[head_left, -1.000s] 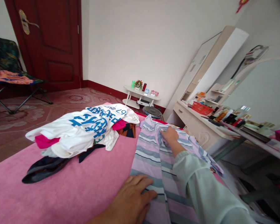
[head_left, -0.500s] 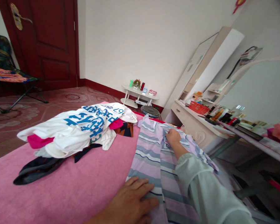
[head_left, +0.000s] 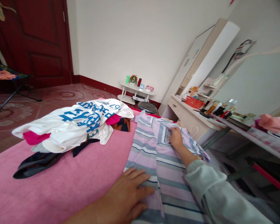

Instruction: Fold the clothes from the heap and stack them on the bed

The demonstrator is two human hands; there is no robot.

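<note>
A pink, grey and white striped shirt (head_left: 147, 149) lies spread along the right side of a pink bed cover (head_left: 67, 186). My left hand (head_left: 128, 194) lies flat on the shirt's near left edge, fingers stretched out. My right hand (head_left: 175, 137), in a pale green sleeve, rests farther up on the shirt by the collar area, fingers curled and pinching the striped cloth there.
A heap of clothes topped by a white shirt with blue print (head_left: 77, 121) sits on the bed at left, dark garments (head_left: 35, 161) under it. A dressing table (head_left: 191, 119) crowded with bottles stands right. A small white stand (head_left: 135, 93), a red door (head_left: 35, 43) and a folding chair (head_left: 4, 77) are beyond.
My right hand has shifted slightly right on the shirt near the collar, smoothing the cloth. The left hand stays flat on the near edge. The view has turned a little to the right.
</note>
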